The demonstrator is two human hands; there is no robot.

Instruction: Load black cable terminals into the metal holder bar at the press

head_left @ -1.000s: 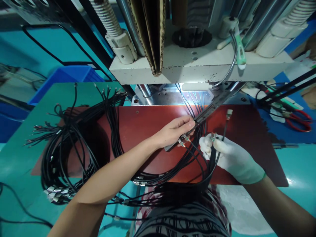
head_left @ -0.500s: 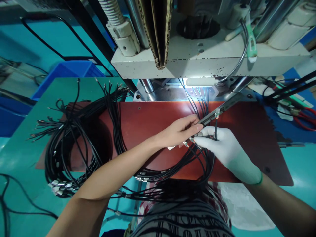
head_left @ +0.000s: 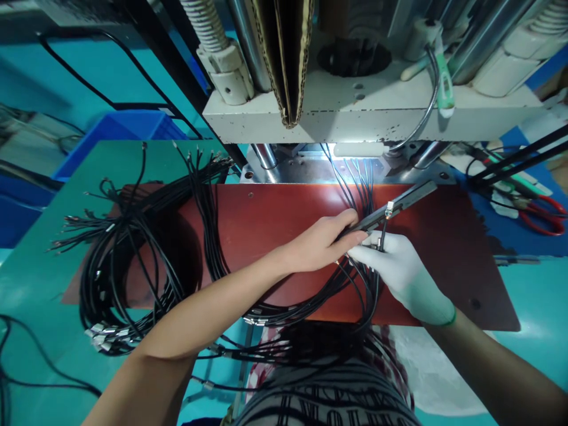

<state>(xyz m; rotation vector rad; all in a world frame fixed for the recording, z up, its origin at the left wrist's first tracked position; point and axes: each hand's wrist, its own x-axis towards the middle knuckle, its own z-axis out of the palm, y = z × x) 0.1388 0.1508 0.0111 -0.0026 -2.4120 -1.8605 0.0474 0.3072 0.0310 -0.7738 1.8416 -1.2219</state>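
You are pinching dark bar (head_left: 390,207) with left hand (head_left: 326,242); gloved right hand (head_left: 397,269) gripping black cable (head_left: 382,228), seating its connector at bar, mid-board. Large bundle (head_left: 128,260) waiting at left, seemingly unprocessed.

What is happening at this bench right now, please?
A person works with black cables on a red board. The bare left hand presses a long metal bar down. The gloved right hand holds one cable, its metal end at the bar. A cable bundle lies at left.
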